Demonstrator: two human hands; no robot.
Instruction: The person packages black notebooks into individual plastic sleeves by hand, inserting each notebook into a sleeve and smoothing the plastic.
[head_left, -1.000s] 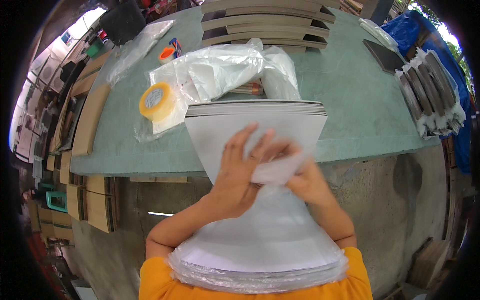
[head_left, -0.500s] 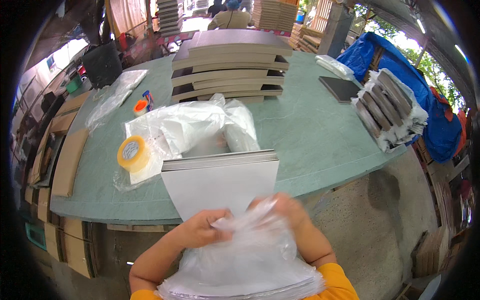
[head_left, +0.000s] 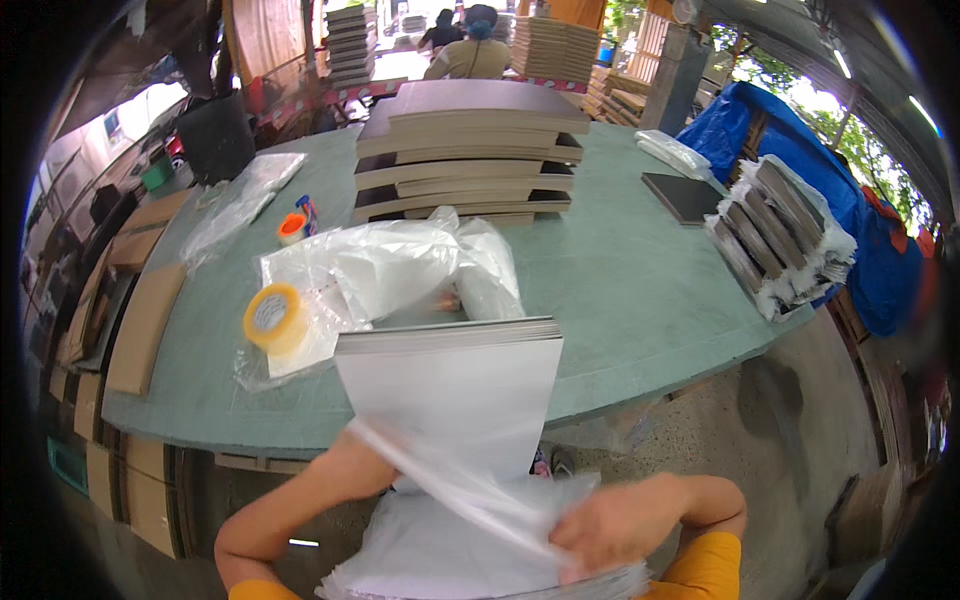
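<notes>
Film (head_left: 462, 492) stretches, blurred, between left hand (head_left: 368, 462) and right hand (head_left: 622, 525), by the white stack (head_left: 455, 390) at the worktop's (head_left: 640, 300) near edge. The right fingers grip it; the left's grasp cannot be told. Tape (head_left: 272, 314) lies in from that edge.

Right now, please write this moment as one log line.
left hand: at plastic film; right hand: at film's other end; film: slanting, blurred; white boards: beyond hands; tape: left of boards

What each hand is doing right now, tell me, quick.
Left hand: against the translucent plastic film; blurred and partly covered, so its grip cannot be told.
Right hand: closed, holding the film's other end.
</notes>
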